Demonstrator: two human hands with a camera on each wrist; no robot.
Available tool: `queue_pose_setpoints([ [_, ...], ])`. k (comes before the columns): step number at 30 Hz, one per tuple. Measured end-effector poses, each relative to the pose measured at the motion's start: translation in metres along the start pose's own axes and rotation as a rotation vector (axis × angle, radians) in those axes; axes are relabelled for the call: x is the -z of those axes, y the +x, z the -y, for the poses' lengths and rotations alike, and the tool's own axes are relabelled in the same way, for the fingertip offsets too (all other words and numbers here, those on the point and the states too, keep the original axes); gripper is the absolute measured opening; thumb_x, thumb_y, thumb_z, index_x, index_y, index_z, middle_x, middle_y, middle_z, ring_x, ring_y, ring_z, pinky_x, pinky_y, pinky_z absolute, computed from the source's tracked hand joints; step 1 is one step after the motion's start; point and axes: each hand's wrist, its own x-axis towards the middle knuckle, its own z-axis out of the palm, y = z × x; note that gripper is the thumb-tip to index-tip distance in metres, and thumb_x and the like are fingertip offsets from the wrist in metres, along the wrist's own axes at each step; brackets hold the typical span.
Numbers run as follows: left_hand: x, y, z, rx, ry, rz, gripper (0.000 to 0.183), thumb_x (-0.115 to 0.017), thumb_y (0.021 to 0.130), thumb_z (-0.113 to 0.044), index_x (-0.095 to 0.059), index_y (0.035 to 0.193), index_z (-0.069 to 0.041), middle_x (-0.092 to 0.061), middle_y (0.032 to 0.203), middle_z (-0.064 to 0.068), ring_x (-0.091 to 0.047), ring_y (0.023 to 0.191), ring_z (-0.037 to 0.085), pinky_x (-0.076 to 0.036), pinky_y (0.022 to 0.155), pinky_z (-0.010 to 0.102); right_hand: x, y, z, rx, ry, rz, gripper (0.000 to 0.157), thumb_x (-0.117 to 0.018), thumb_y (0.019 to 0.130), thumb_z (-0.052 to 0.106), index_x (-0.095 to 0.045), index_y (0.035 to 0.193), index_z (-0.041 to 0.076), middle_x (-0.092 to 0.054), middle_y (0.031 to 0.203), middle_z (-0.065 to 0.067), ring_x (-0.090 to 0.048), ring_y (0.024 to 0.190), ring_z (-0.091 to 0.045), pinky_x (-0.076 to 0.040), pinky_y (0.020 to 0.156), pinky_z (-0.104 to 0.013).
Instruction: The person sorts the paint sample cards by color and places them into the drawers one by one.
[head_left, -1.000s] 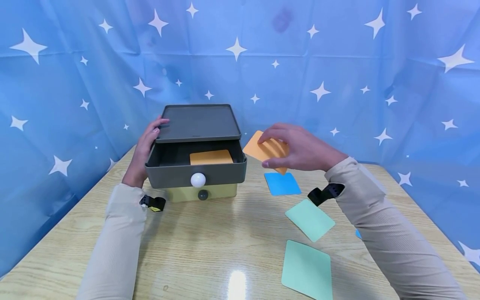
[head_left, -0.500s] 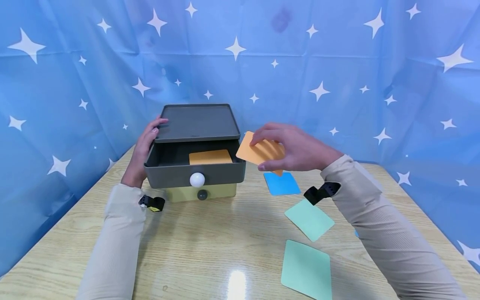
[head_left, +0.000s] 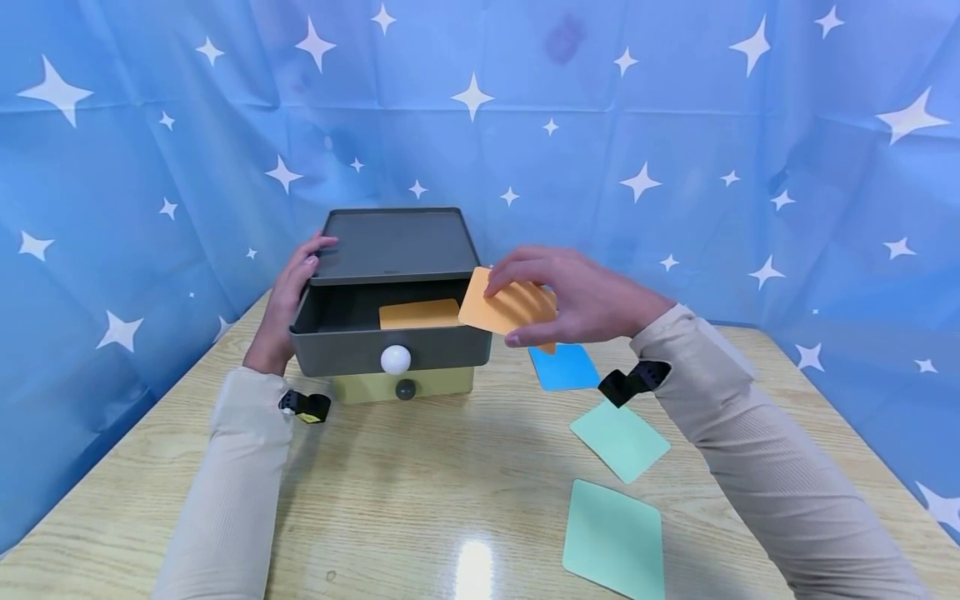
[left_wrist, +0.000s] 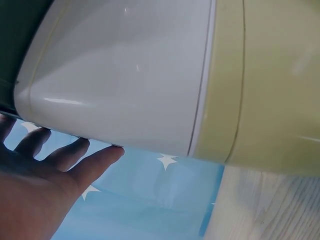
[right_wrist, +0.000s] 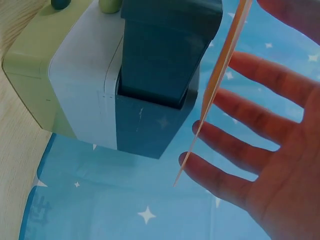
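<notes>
My left hand (head_left: 282,298) rests along the left side of a small stacked drawer box (head_left: 401,240), straight fingers touching its upper edge. The left wrist view shows those fingertips against the casing near its white tier (left_wrist: 125,75). The dark grey top drawer (head_left: 337,353), with a white knob (head_left: 396,360), is pulled out. An orange card (head_left: 420,314) lies inside it. My right hand (head_left: 581,292) pinches another orange card (head_left: 504,313) between thumb and fingers, its left corner overlapping the drawer's right rim in the head view. From the right wrist, that card (right_wrist: 218,75) appears nearly edge-on.
Right of the box, a blue card (head_left: 564,368) and two mint green cards (head_left: 621,440) lie on the wooden table (head_left: 420,492). A yellow-green lower tier (head_left: 442,383) with a dark knob sits beneath the drawer. A blue star-patterned curtain (head_left: 525,150) hangs behind.
My right hand has moved left with the orange card, from beside the box to overlapping the drawer's right end. The left hand has stayed in place.
</notes>
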Motion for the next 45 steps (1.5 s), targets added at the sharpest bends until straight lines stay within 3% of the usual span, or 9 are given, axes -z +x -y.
queue_pose_setpoints([
  [21,0.001,-0.001,0.0,0.008,-0.021,0.011,0.049,-0.029,0.108,-0.036,-0.04,0.151,-0.016,-0.003,0.171,-0.011,0.003,0.159,0.022,-0.002,0.126,0.06,0.002,0.02,0.015,0.067,-0.026,0.079,0.042,-0.08,0.084,0.034,-0.067,0.122,0.023,-0.061,0.132,0.005,-0.055,0.128,-0.016,-0.043,0.107,-0.041],
  [45,-0.001,-0.001,-0.001,0.007,-0.025,0.003,0.049,-0.029,0.108,-0.037,-0.04,0.151,-0.016,-0.004,0.171,-0.01,0.002,0.159,0.023,-0.003,0.126,0.061,-0.004,0.048,0.034,0.071,-0.039,0.152,0.044,-0.077,0.083,0.04,-0.067,0.123,0.025,-0.063,0.127,0.006,-0.055,0.119,-0.014,-0.041,0.105,-0.039],
])
